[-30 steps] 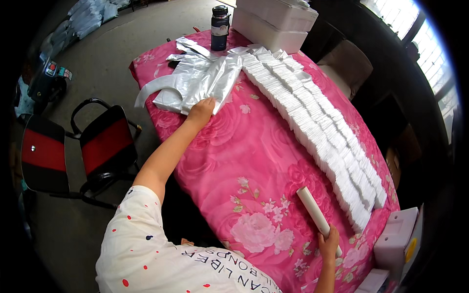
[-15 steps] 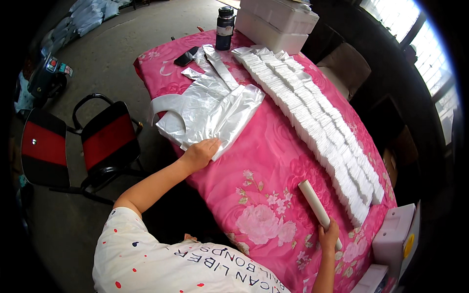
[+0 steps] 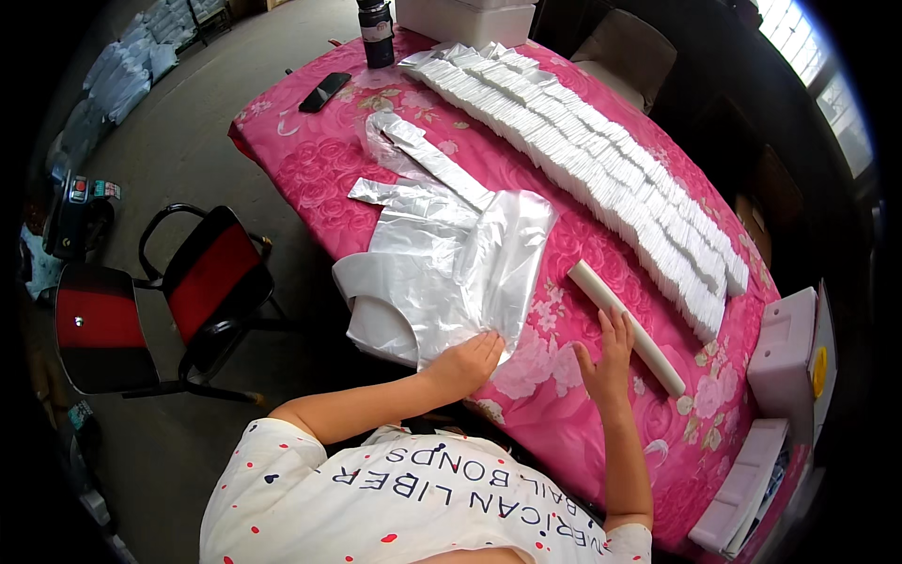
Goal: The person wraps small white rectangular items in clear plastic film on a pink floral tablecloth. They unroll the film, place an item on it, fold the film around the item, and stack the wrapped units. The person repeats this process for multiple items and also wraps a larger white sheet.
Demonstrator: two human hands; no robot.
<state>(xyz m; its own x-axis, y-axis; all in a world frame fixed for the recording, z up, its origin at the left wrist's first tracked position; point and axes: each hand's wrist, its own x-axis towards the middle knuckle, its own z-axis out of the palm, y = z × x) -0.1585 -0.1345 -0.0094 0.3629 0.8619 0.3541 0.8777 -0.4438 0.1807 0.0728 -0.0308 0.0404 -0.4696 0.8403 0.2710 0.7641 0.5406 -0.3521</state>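
My left hand (image 3: 468,363) is closed on the near edge of a stack of silvery-white plastic bags (image 3: 432,254), which lies spread on the table with its handle strips pointing away. Beside a pale, smooth tube (image 3: 639,338), my right hand (image 3: 609,357) is open with its fingers apart. Its fingertips reach the tube's near side; whether they touch it I cannot tell. The tube lies slantwise on the pink flowered tablecloth (image 3: 324,202), between the bags and long rows of folded white paper pieces (image 3: 583,169).
A black phone (image 3: 325,92) and a dark bottle (image 3: 376,38) lie beyond the bags. White foam boxes (image 3: 470,21) stand at the far end, with more foam boxes (image 3: 783,343) at the right edge. A red and black chair (image 3: 211,273) is left of the table.
My left hand has drawn the bags nearer and to the right, uncovering the phone. My right hand has let go of the tube, which now lies farther from me.
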